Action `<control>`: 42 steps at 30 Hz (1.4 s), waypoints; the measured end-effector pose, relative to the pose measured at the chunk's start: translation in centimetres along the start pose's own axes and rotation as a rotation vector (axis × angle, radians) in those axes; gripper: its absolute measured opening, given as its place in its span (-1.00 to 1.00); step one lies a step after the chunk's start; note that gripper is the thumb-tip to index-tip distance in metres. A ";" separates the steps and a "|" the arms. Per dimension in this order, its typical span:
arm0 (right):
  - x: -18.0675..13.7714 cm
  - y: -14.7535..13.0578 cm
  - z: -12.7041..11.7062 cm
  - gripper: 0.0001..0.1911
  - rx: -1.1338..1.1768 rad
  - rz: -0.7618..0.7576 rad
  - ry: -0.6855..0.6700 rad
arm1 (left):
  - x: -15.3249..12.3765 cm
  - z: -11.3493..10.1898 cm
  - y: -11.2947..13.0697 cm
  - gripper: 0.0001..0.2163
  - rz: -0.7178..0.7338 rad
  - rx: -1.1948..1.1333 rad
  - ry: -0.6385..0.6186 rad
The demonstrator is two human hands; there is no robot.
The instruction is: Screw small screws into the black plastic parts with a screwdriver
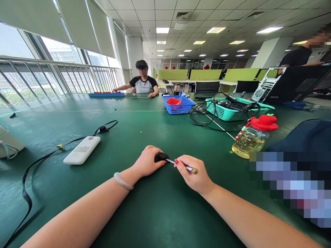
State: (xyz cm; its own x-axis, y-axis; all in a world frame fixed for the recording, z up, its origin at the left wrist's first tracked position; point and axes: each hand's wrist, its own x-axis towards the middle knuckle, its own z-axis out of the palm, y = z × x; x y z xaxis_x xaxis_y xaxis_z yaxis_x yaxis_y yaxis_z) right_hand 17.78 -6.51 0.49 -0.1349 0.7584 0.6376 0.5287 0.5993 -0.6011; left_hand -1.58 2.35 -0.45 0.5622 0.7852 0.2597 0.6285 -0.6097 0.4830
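My left hand (148,161) is closed around a small black block-like part (160,157), pressing it against the green table (160,210). What exactly the part is cannot be made out. A slim screwdriver (191,169) with a metal shaft and a gold-coloured end is pinched in my right hand (193,175). Its shaft slants left, and the tip meets the right side of the black part. The fingers of my left hand partly cover the part.
Left of my hands lie a white power bank (82,150) and a black strap (27,172). A red-lidded bottle (249,141) stands at right. Farther back are a blue basket (178,108) and a teal basket (222,113) with cables. A person (143,84) sits at the far side.
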 end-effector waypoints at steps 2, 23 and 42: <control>0.0 0.0 0.0 -0.63 0.026 0.017 0.039 | 0.0 0.0 0.0 -0.73 -0.007 0.003 -0.005; 0.4 0.8 0.0 -0.57 0.199 0.306 0.110 | 0.0 -0.1 0.1 -0.75 0.026 0.004 -0.021; 1.5 3.2 0.4 -0.60 0.819 0.714 0.376 | -0.1 -0.3 0.3 -0.75 0.093 -0.073 -0.085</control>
State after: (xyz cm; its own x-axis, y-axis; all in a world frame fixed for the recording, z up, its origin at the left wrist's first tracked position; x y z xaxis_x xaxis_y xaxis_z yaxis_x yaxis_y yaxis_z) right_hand 18.96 -3.34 -0.64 0.3076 0.9504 0.0458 -0.3381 0.1541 -0.9284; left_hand -1.65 2.11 -0.09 0.6620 0.7115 0.2356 0.5323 -0.6676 0.5205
